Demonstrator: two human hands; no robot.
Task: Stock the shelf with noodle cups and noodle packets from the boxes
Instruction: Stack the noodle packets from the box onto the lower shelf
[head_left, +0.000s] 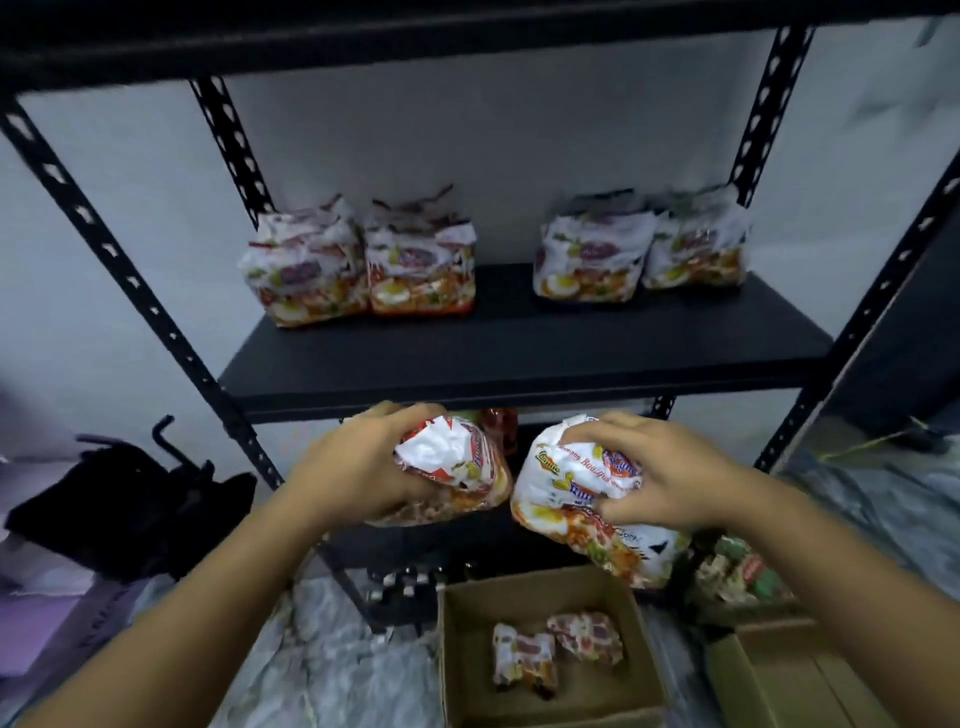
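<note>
My left hand (358, 467) grips a white and orange noodle packet (457, 467) just below the front edge of the black shelf board (519, 353). My right hand (670, 473) grips a second noodle packet (582, 504) beside it, tilted down to the right. Several packets stand at the back of the shelf board: one pair on the left (358, 265), another pair on the right (644, 249). Below my hands an open cardboard box (467, 649) holds two more packets (556, 649).
Black perforated uprights (130, 280) frame the shelf on both sides. A black bag (130, 499) lies on the floor at the left. Another cardboard box (779, 680) and green packets (737, 571) sit at the lower right. A red item (498, 426) shows under the shelf board.
</note>
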